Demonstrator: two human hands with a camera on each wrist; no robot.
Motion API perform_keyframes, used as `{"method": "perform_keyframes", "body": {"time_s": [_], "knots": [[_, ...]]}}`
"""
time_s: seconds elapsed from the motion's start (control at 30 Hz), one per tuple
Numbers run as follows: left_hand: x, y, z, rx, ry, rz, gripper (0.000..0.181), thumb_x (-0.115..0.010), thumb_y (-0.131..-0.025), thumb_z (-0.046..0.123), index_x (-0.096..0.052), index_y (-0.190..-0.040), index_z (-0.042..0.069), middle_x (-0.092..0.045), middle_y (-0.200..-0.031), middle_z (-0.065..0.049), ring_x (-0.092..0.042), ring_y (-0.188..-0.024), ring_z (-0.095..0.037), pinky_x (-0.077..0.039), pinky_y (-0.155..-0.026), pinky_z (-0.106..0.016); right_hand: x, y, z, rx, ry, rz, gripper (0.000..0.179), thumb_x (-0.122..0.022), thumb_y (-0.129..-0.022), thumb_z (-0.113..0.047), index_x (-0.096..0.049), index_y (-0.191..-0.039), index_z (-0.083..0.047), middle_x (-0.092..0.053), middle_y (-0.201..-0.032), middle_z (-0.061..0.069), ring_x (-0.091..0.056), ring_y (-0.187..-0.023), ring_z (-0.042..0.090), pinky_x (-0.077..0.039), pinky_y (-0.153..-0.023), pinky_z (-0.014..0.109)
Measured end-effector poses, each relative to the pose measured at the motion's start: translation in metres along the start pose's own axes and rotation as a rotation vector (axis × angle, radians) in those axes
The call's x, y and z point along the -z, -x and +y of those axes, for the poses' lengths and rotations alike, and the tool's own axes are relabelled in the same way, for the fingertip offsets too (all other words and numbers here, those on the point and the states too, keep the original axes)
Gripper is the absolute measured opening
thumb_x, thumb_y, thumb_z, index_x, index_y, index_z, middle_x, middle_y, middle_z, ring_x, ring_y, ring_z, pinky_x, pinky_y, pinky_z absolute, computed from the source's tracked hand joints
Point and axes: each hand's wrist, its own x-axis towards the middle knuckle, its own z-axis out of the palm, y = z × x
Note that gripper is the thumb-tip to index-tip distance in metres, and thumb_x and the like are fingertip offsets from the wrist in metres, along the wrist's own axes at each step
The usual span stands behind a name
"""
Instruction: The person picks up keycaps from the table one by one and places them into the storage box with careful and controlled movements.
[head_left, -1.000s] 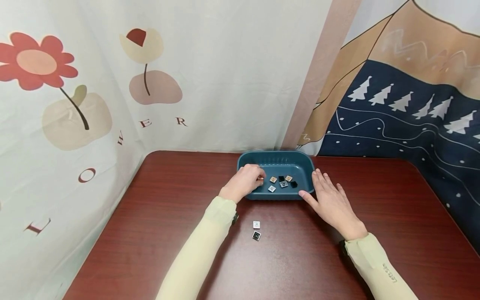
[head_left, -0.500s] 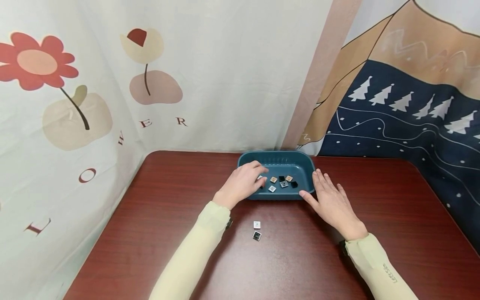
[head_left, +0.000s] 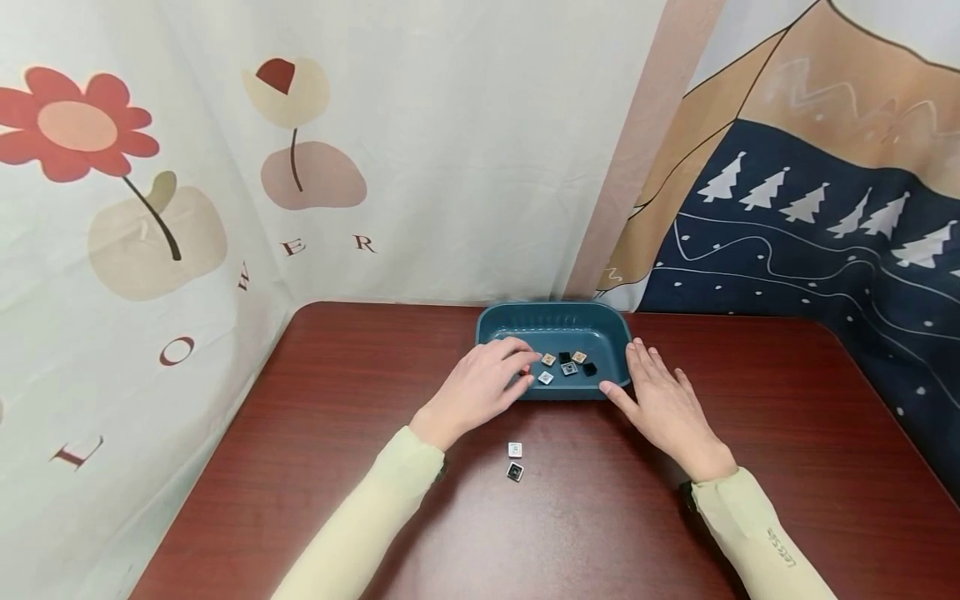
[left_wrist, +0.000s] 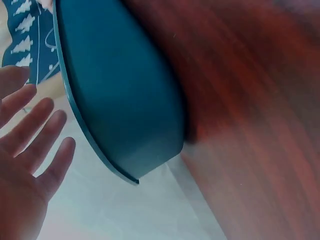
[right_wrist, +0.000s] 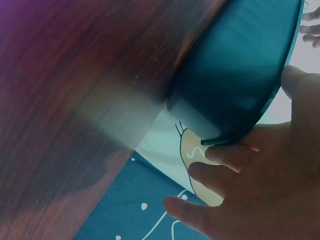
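A dark teal plastic bin (head_left: 558,317) stands at the table's far edge, holding several small square pieces, among them a white one (head_left: 546,378), a tan one (head_left: 580,357) and a black one (head_left: 589,369). Over its left end is my left hand (head_left: 480,385), fingers spread and nothing between them in the left wrist view. A red piece (head_left: 525,370) shows partly below those fingers. My right hand (head_left: 667,412) rests against the bin's right end, fingers stretched out and thumb at the front corner. In the right wrist view the thumb (right_wrist: 292,80) touches the rim.
On the reddish-brown wooden table (head_left: 360,375), a white square piece (head_left: 515,450) and a dark square piece with a pale border (head_left: 515,472) lie in front of the bin. Printed curtains (head_left: 450,150) hang behind the table's far edge.
My left hand has loosened from curled fingers to spread ones and drawn slightly back toward the bin's front left. The right hand and bin have stayed put.
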Motion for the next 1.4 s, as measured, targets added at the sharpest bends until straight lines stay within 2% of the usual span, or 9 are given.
{"method": "perform_keyframes", "body": {"time_s": [0.13,0.23,0.47,0.6,0.73,0.93,1.17,1.4], "knots": [[-0.001,0.007,0.008,-0.083,0.004,0.021,0.028,-0.075,-0.096,0.018,-0.074,-0.123,0.01,-0.065,-0.125,-0.007,-0.065,-0.108,-0.024,-0.053,-0.09,-0.038,0.0,0.001,0.001,-0.004,-0.001,-0.002,0.101,-0.037,-0.101,-0.073,-0.024,-0.161,0.007,-0.021,-0.167,0.027,-0.022,-0.152,0.049,-0.019,-0.114,0.075],[-0.002,0.012,0.014,-0.127,0.019,0.008,0.027,-0.075,-0.097,0.018,-0.074,-0.122,0.01,-0.064,-0.124,-0.007,-0.064,-0.108,-0.023,-0.052,-0.091,-0.036,0.0,0.001,0.001,-0.005,0.001,0.0,0.101,-0.036,-0.1,-0.074,-0.024,-0.161,0.007,-0.021,-0.167,0.027,-0.022,-0.152,0.049,-0.019,-0.113,0.075],[-0.004,0.02,0.026,-0.184,0.053,-0.119,0.029,-0.072,-0.099,0.025,-0.073,-0.125,0.012,-0.065,-0.12,-0.001,-0.063,-0.105,-0.016,-0.051,-0.095,-0.03,0.0,0.0,0.0,-0.01,0.009,0.005,0.096,-0.042,-0.103,-0.068,-0.025,-0.16,0.007,-0.022,-0.167,0.027,-0.022,-0.152,0.049,-0.02,-0.114,0.075],[-0.004,0.026,0.028,-0.187,0.092,-0.219,0.031,-0.07,-0.101,0.028,-0.072,-0.128,0.014,-0.066,-0.118,0.001,-0.063,-0.103,-0.014,-0.05,-0.097,-0.027,0.0,0.0,0.0,-0.012,0.007,0.001,0.095,-0.044,-0.103,-0.067,-0.025,-0.161,0.007,-0.022,-0.167,0.027,-0.022,-0.152,0.049,-0.02,-0.114,0.075],[-0.005,0.031,0.027,-0.19,0.116,-0.319,0.032,-0.065,-0.103,0.03,-0.071,-0.131,0.014,-0.066,-0.121,0.002,-0.063,-0.108,-0.014,-0.048,-0.101,-0.028,0.0,0.0,0.0,-0.012,0.007,0.001,0.096,-0.043,-0.102,-0.068,-0.025,-0.16,0.007,-0.022,-0.167,0.027,-0.022,-0.152,0.048,-0.02,-0.114,0.074],[-0.004,0.039,0.021,-0.188,0.127,-0.426,0.029,-0.061,-0.106,0.025,-0.071,-0.132,0.019,-0.064,-0.131,0.003,-0.061,-0.119,-0.014,-0.045,-0.106,-0.029,0.0,0.0,0.0,-0.01,0.004,-0.003,0.098,-0.04,-0.102,-0.07,-0.024,-0.161,0.007,-0.021,-0.167,0.027,-0.022,-0.153,0.048,-0.019,-0.114,0.074],[-0.004,0.048,0.017,-0.208,0.094,-0.498,0.032,-0.062,-0.102,0.015,-0.071,-0.133,0.02,-0.063,-0.137,0.004,-0.056,-0.131,-0.014,-0.043,-0.109,-0.032,0.0,0.001,0.0,-0.005,0.001,-0.001,0.101,-0.037,-0.101,-0.074,-0.025,-0.161,0.007,-0.022,-0.167,0.027,-0.022,-0.152,0.048,-0.019,-0.114,0.074],[-0.003,0.052,0.017,-0.204,0.062,-0.544,0.033,-0.061,-0.102,0.012,-0.071,-0.131,0.024,-0.062,-0.139,0.006,-0.054,-0.133,-0.013,-0.044,-0.109,-0.033,0.001,0.001,-0.001,0.001,0.007,0.003,0.101,-0.035,-0.101,-0.074,-0.026,-0.16,0.008,-0.022,-0.166,0.027,-0.024,-0.152,0.049,-0.02,-0.114,0.074]]}}
